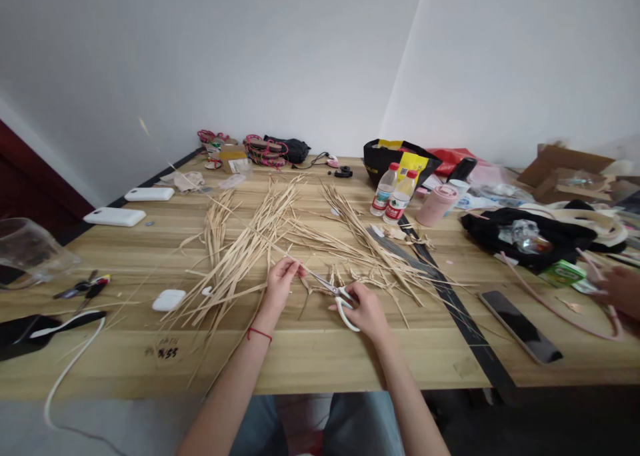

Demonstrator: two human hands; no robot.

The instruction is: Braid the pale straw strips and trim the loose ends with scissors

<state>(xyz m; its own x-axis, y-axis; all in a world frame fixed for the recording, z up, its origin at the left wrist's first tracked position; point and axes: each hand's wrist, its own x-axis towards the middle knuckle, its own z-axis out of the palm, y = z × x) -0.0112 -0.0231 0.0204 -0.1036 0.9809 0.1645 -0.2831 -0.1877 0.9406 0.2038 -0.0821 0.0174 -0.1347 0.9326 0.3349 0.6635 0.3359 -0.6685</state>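
Note:
My right hand [367, 309] is wrapped round the white handles of a pair of scissors [345, 316], their blades pointing up and left. My left hand [283, 279], with a red string at the wrist, pinches a thin straw strip [250, 226] that runs up to the left. The blade tips lie close to my left fingertips; whether they touch the strip I cannot tell. Beyond my hands spreads a loose pile of pale straw strips [270, 219]. Short braided straw pieces [360, 276] lie just behind the scissors.
Two water bottles [397, 199], a pink cup [437, 205] and a black bag [377, 159] stand at the back right. A phone [523, 326] lies right, near another person's hand [620, 289]. White earphone case [169, 301] and white power banks [115, 217] are left.

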